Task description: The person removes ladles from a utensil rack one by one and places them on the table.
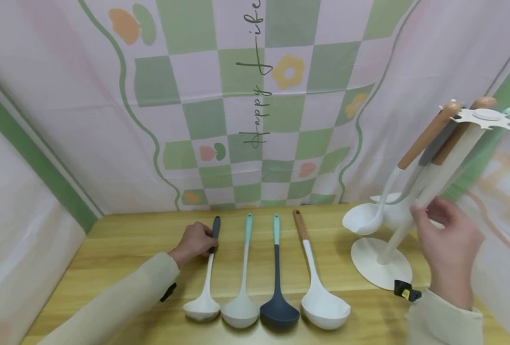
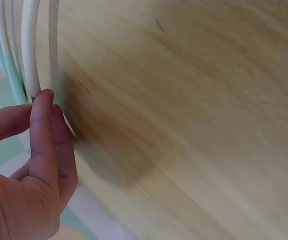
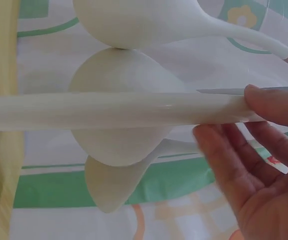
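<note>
My left hand pinches the dark handle of a white ladle, the leftmost in a row on the wooden table. In the left wrist view, thumb and fingertips meet near where its pale shaft joins the handle. At the right, my right hand holds the white pole of a utensil stand between thumb and fingers. The stand's round base rests on the table. From its top hang several utensils, including a white ladle with a wooden-coloured handle.
Right of the held ladle lie a pale ladle with a mint handle, a dark blue ladle with a mint handle, and a white ladle with a brown handle. A patterned curtain stands behind the table.
</note>
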